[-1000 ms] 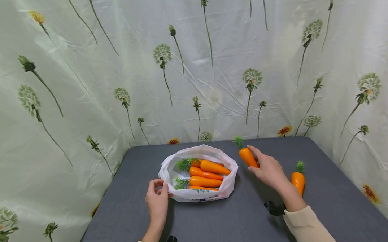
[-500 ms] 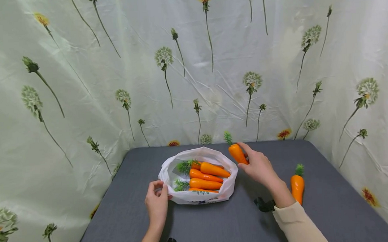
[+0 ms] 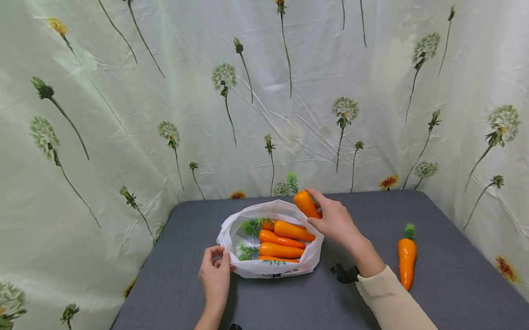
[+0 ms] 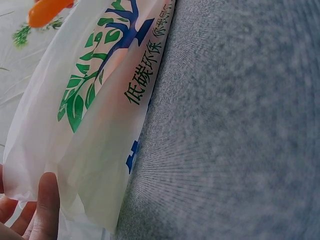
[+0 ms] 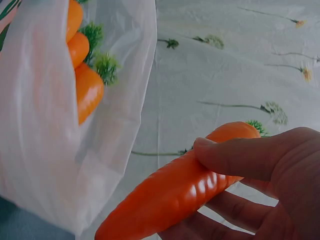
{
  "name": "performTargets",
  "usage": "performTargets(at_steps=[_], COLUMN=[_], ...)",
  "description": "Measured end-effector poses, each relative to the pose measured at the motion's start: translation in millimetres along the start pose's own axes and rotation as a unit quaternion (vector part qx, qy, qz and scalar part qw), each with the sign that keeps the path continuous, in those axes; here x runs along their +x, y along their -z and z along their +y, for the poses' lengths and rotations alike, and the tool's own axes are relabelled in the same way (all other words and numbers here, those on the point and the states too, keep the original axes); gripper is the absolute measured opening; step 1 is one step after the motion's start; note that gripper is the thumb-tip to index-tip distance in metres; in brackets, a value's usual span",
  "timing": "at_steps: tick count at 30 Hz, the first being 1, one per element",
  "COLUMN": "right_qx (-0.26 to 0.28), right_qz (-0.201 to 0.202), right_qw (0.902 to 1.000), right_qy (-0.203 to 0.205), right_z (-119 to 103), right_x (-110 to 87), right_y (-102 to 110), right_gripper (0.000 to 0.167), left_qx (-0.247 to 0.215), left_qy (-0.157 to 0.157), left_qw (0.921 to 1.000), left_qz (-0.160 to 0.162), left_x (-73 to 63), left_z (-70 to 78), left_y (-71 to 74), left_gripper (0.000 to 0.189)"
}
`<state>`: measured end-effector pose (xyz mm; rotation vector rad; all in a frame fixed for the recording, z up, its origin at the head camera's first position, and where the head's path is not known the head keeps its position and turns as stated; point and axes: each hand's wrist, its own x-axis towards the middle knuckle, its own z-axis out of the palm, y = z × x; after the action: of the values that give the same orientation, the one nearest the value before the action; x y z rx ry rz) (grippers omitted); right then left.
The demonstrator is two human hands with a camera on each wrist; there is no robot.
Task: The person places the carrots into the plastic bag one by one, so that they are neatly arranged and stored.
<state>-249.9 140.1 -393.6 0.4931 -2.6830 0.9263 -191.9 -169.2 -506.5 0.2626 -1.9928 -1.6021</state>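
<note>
A white plastic bag (image 3: 313, 257) lies open-mouthed on the table with several orange carrots (image 3: 280, 250) and their green tops inside. My left hand (image 3: 214, 273) pinches the bag's left rim between thumb and fingers, and the left wrist view shows the printed side of the bag (image 4: 100, 150) by that thumb. Over the bag's right rim, my right hand (image 3: 338, 223) grips a carrot (image 3: 306, 204) with its leafy top pointing up and away. In the right wrist view the thumb lies across this carrot (image 5: 170, 195), which is held beside the bag.
One more carrot (image 3: 407, 263) lies on the dark grey table (image 3: 297, 311) to the right of my right forearm. Behind the table hangs a pale curtain (image 3: 306, 109) printed with dandelions. Each wrist carries a black strap.
My right hand has moved left with the carrot, from right of the bag to above its right rim. The left hand stays at the bag's left rim.
</note>
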Motion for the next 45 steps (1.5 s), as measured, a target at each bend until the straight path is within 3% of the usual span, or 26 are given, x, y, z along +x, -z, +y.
performTargets(at_steps=[9,20,26,33,45], right_qx=[0.039,0.044,0.013,-0.052,-0.117], right_qz=[0.0,-0.045,-0.085,-0.091,-0.103], right_qw=[0.9992,0.998,0.9961,0.9926,0.9856], right_qy=[0.01,-0.006,0.021,0.061,0.065], right_z=[-7.3,1.3,7.6,8.4,10.3], right_x=[8.5,8.0,4.8,2.0,-0.7], right_y=[-17.8,-44.7,-55.9,-63.8,-75.5], right_gripper=[0.08,0.079,0.079,0.072,0.056], left_qx=[-0.008,-0.006,-0.004,-0.006,-0.004], left_qy=[-0.002,-0.003,-0.005,-0.009,-0.003], left_qw=[0.9999,1.0,1.0,0.9999,1.0], left_qz=[-0.007,-0.007,-0.001,-0.001,-0.003], left_x=[-1.3,-3.1,-2.5,-1.7,-1.5], left_z=[3.9,4.0,4.6,4.5,2.3], left_y=[-3.8,-4.6,-4.0,-2.7,0.0], left_gripper=[0.012,0.011,0.012,0.012,0.012])
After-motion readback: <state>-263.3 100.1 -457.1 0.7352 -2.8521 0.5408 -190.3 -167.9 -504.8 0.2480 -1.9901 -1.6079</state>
